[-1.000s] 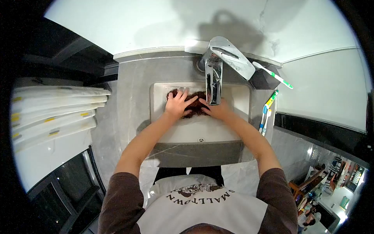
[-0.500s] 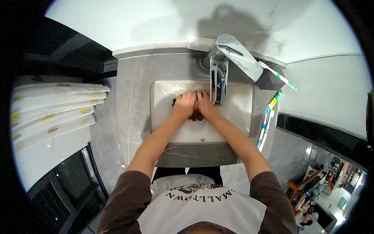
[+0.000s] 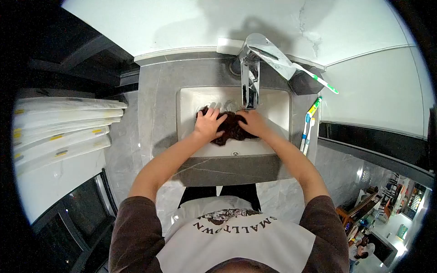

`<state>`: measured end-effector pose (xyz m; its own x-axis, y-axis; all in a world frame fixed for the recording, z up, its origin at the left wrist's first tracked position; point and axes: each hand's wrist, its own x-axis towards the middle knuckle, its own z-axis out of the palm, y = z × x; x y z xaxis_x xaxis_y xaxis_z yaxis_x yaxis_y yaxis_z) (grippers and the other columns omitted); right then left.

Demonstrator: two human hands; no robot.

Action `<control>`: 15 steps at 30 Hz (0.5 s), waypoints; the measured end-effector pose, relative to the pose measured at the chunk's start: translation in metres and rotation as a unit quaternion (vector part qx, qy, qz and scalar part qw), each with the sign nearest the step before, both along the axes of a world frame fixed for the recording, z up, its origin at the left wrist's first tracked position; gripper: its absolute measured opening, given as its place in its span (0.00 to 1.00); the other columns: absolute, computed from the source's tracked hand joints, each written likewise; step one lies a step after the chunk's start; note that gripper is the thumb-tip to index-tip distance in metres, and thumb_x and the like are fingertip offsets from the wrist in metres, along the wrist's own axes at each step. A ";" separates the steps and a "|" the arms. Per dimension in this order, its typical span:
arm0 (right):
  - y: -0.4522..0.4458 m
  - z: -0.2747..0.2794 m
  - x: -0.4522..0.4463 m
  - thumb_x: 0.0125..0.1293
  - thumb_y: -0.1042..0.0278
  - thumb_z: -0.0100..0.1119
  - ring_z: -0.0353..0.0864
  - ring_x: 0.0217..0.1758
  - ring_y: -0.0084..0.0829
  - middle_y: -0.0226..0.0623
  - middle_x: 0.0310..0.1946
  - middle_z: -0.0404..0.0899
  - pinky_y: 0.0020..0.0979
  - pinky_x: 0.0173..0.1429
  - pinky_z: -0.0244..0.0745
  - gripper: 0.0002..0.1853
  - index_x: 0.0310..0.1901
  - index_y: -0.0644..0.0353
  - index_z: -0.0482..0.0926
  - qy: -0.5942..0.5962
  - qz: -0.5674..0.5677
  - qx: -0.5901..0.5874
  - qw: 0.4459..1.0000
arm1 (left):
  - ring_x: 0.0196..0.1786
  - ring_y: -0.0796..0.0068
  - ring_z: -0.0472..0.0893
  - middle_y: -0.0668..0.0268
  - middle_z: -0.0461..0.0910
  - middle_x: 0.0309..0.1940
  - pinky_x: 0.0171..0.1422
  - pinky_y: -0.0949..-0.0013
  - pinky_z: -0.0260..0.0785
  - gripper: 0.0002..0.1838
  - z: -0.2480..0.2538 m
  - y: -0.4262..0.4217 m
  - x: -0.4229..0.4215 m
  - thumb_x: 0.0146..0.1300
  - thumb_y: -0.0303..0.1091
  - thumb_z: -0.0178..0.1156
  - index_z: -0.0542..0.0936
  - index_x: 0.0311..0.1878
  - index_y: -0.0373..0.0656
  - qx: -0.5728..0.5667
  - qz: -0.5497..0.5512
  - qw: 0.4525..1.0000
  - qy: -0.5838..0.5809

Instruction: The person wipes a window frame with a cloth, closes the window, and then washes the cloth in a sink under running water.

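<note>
In the white sink basin (image 3: pixel 191 100) lies a dark reddish-brown, wet, crumpled item (image 3: pixel 231 128), like cloth or hair. My left hand (image 3: pixel 208 125) rests on its left part with fingers spread. On the right part lies my right hand (image 3: pixel 253 123), fingers apart, with some fingertips sunk in the dark material. The chrome faucet (image 3: pixel 250 84) reaches over the basin just above my right hand.
A toothbrush (image 3: pixel 318 80) lies across a dark holder (image 3: pixel 304 83) right of the faucet; more toothbrushes (image 3: pixel 311 119) lie on the counter's right edge. A white patterned curtain (image 3: pixel 68 120) hangs at left. A person (image 3: pixel 362 251) shows at the far lower right.
My hands were close together on the bunched item half a second ago. Now they have moved apart, and the item is spread wider between them.
</note>
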<state>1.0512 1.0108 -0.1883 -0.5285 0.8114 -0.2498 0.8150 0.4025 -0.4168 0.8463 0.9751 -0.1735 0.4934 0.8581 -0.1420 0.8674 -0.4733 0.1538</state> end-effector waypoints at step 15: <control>-0.008 -0.002 -0.043 0.53 0.64 0.51 0.67 0.48 0.48 0.52 0.49 0.62 0.42 0.43 0.70 0.20 0.48 0.63 0.64 -0.091 -0.053 -0.040 0.994 | 0.60 0.61 0.58 0.59 0.61 0.57 0.58 0.44 0.49 0.23 -0.043 0.000 0.016 0.56 0.46 0.49 0.67 0.56 0.54 0.035 0.063 0.996 -0.058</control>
<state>1.0079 1.0025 -0.1899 -0.3818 0.8335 -0.3994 0.9158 0.2829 -0.2849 0.8623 0.9754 -0.2161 0.3918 0.9196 -0.0279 0.8983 -0.3758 0.2276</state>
